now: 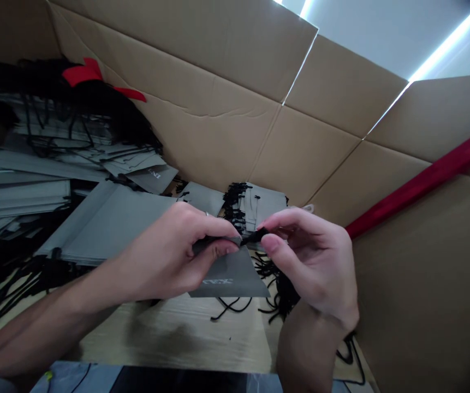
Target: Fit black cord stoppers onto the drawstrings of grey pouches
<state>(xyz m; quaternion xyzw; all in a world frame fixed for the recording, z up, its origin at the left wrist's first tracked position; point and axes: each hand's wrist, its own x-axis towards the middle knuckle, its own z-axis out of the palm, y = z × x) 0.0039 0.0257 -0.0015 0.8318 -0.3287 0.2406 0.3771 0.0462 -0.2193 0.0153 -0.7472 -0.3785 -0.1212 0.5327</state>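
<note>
My left hand [189, 245] pinches the top edge of a grey pouch [235, 273] with pale lettering, which hangs over the table. My right hand [308, 251] pinches a black cord piece [255, 236] between thumb and forefinger, right at the pouch's corner. Both hands are close together, fingertips nearly touching. A thin black cord [232, 308] dangles below the pouch. The pouch's upper part is hidden behind my left fingers.
Grey pouches with black cords [115, 218] lie in stacks at the left, with a red strip [83, 73] above. A small stack [263, 204] stands behind my hands. Cardboard walls [218, 82] enclose the table [169, 333]; a red band crosses the right.
</note>
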